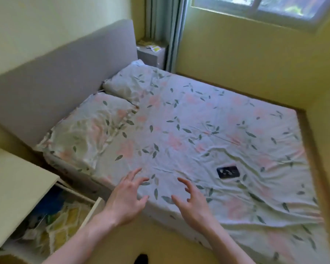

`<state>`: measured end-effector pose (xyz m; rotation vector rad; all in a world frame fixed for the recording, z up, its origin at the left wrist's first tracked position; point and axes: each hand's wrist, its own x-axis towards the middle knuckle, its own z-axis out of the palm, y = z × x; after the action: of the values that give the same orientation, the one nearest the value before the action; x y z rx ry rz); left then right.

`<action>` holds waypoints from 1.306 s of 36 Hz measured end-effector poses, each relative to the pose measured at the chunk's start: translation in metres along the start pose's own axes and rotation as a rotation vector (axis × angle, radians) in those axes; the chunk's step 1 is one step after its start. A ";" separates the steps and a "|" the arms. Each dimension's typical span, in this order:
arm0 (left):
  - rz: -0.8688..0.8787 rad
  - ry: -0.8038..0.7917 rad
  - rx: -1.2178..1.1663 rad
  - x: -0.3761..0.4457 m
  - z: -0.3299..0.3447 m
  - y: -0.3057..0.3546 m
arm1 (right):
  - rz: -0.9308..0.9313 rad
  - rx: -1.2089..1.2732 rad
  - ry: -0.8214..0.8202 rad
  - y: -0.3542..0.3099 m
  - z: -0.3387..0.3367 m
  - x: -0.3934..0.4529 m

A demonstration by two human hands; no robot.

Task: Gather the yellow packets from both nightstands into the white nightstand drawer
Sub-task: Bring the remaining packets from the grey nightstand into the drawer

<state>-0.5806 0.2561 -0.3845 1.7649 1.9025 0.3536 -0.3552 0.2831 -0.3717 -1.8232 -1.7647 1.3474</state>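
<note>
Grip: both hands hold nothing; the left hand [125,199] and the right hand [193,203] hang over the near edge of the bed [208,130] with fingers spread and loosely bent, apart from each other and from any packet.
Packets in drawer: a heap of yellow packets [65,223] lies in the open drawer [92,210] of the white nightstand [13,183] at lower left, mixed with blue and green items too blurred to name.
Packets far side: a few more packets [153,47], one yellow-faced and the others pale, lie on top of the grey nightstand [151,56] in the far corner, between the headboard [55,77] and the curtain [167,25].
Left hand position: just to the right of the drawer's front, above the mattress corner.
Right hand position: near the left hand, further along the bed edge.
Bed: floral sheet in pink and green, rumpled near the foot; two pillows [95,128] in the same print rest against the headboard.
Dark object: a small black rectangular thing [228,172] lies flat on the sheet, beyond the right hand.
Room: yellow walls, and a window [265,8] at upper right.
</note>
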 end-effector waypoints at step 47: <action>0.459 -0.031 -0.015 0.050 0.291 0.701 | -0.118 0.010 0.419 0.404 -0.643 -0.172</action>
<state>0.1664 0.3434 -0.2727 2.1743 1.4533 0.4965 0.4144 0.2950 -0.2538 -1.8007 -1.6051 0.8500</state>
